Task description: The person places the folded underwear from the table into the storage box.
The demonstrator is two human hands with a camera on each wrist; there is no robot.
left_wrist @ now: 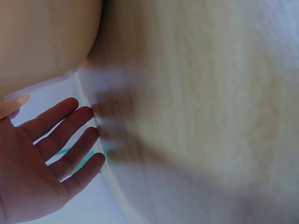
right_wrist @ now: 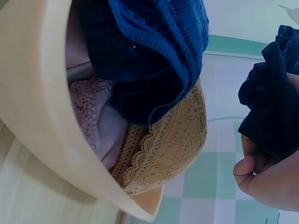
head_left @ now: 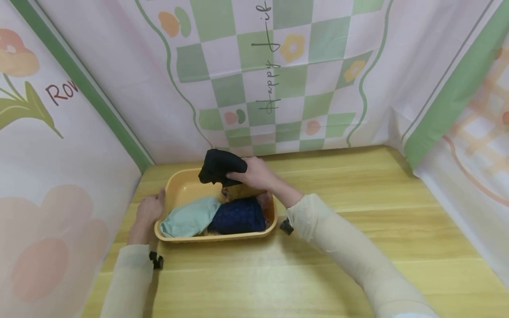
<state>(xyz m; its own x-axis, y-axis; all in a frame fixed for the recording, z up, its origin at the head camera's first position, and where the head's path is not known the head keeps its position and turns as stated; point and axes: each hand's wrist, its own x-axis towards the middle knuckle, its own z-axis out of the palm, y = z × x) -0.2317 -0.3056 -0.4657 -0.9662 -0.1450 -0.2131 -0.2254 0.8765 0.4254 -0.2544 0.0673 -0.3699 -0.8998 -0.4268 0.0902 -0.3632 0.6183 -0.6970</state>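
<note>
My right hand [head_left: 258, 173] grips a folded black cloth garment [head_left: 219, 165] above the back of a yellow plastic tub [head_left: 222, 238]. In the right wrist view my fingers curl under the black garment [right_wrist: 271, 102]. At the tub's left side is my left hand [head_left: 150, 208]. The left wrist view shows its fingers straight and spread, with the thumb at the tub's edge [left_wrist: 46, 42]. Inside the tub lie a mint-green folded garment [head_left: 191, 217] at front left and a navy one [head_left: 238, 216] beside it. Behind these sit a tan lace garment [right_wrist: 175, 140] and a pale pink lace-trimmed one [right_wrist: 105, 126].
The tub stands on a wood-grain table [head_left: 358, 229], toward its back left. Printed cloth hangings [head_left: 274, 88] rise along the back and both sides. A small black device [head_left: 157, 259] sits at the left wrist, another [head_left: 286, 227] at the right.
</note>
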